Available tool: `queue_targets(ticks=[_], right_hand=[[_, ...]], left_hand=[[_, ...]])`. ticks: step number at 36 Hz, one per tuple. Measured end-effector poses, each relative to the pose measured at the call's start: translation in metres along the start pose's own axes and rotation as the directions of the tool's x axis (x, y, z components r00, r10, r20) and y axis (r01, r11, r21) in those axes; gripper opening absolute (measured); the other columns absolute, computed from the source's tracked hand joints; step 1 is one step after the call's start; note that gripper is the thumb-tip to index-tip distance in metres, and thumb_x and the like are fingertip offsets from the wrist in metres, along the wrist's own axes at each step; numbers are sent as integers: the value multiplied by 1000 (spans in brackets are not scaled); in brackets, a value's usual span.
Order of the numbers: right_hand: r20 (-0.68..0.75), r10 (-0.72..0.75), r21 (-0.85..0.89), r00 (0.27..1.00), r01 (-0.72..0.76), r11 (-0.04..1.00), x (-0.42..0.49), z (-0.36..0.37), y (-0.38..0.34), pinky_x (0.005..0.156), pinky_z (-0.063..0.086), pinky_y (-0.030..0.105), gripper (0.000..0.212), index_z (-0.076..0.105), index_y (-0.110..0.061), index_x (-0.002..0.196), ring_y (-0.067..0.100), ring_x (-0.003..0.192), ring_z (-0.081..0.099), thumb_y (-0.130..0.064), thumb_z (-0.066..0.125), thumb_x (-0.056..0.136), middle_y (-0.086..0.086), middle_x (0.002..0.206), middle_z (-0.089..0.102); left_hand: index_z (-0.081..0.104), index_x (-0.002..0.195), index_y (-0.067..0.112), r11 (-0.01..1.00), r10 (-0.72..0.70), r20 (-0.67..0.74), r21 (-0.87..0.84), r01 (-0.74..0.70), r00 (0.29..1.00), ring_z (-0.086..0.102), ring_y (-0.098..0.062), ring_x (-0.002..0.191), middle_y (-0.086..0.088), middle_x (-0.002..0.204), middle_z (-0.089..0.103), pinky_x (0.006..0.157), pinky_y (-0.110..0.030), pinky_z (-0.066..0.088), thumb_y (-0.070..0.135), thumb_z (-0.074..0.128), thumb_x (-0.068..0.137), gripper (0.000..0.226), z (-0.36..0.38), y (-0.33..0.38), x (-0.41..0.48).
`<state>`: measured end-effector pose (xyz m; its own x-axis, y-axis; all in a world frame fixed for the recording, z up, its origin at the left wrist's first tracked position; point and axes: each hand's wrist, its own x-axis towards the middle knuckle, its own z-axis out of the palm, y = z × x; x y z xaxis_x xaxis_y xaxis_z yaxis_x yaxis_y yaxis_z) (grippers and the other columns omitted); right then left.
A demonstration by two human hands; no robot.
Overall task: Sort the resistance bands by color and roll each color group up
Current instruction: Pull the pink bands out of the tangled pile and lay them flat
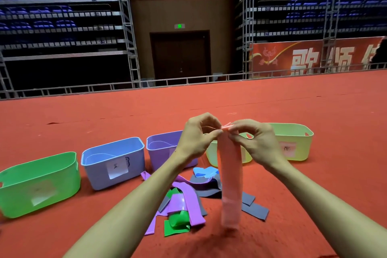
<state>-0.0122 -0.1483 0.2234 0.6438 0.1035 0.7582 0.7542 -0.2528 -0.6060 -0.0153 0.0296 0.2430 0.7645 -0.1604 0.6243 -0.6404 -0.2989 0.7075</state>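
A pink resistance band [230, 182] hangs straight down in front of me. My left hand [199, 136] and my right hand [254, 140] both pinch its top edge, side by side. Below on the red carpet lies a mixed pile: purple bands [186, 199], green bands [178, 224], grey bands [249, 203] and a blue band [204, 172]. Behind the pile stands a row of bins: green [39, 182], blue [114, 159], purple [161, 146], a yellow one [211, 153] partly hidden behind the pink band, and another yellow one [293, 140].
The red carpet [83, 117] stretches far back to a low metal rail [146, 85]. Beyond it rise tiers of blue seats, a dark door and a red banner [314, 56] at the right.
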Motion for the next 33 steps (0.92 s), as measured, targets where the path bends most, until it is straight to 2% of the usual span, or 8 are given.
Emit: queue_targets(ticks=[3,5,10,13,19,23,28,33], right_hand=[[2,88,68,996,-88,994,0,1,1,88,44,10,21,75,-13,83,3,101,64,5,75,73,-3,103,69],[9,142,150,990,-141,979,-1,3,2,92,46,14,23,74,-14,82,2,106,63,8,74,73,-2,100,70],[-4,154,192,988,-150,970,-2,7,4,75,53,17,28,71,-15,76,5,74,65,13,72,72,-8,72,72],[-17,136,174,991,-131,976,-2,8,5,73,54,17,33,71,-17,73,4,70,66,16,69,74,-10,69,72],[43,130,212,991,-137,968,-5,7,2,80,56,23,29,74,-16,83,8,78,69,12,70,75,-9,78,75],[42,114,134,993,-119,984,-2,5,1,72,55,19,27,73,-17,87,2,71,67,9,70,78,-15,73,73],[-11,91,85,996,-90,992,6,-1,-3,67,58,23,19,73,-15,88,3,67,66,3,72,80,-5,76,72],[-29,120,86,992,-117,989,15,-11,-5,62,55,21,24,72,-21,84,1,63,63,2,72,80,-13,68,72]], left_hand=[[63,82,10,999,28,12,46,-29,1000,67,-15,73,-2,76,66,75,-33,58,-6,70,80,18,0,1,2],[63,82,11,996,57,19,74,-58,998,66,-12,72,1,75,65,73,-27,57,-7,70,80,19,0,1,3],[64,81,11,989,95,3,113,-95,995,64,-7,69,6,73,64,71,-21,55,-8,69,79,20,-1,-4,5],[64,80,12,987,110,-34,126,-105,993,64,-8,68,8,71,63,68,-18,52,-8,70,78,21,0,-8,6],[62,81,12,995,89,-82,60,-84,993,65,-6,66,4,73,64,69,-25,56,-8,70,79,21,2,-12,9],[59,90,14,998,49,-65,-33,-51,997,63,-4,72,1,82,64,71,-20,52,-5,67,83,22,6,-12,5],[38,113,29,970,-47,148,-230,80,988,64,-17,80,-13,98,64,78,-33,53,-3,61,89,46,18,-26,-11],[23,131,39,980,-19,147,-191,47,989,62,-27,79,-27,90,61,76,-44,54,-10,57,88,74,37,-40,-26]])
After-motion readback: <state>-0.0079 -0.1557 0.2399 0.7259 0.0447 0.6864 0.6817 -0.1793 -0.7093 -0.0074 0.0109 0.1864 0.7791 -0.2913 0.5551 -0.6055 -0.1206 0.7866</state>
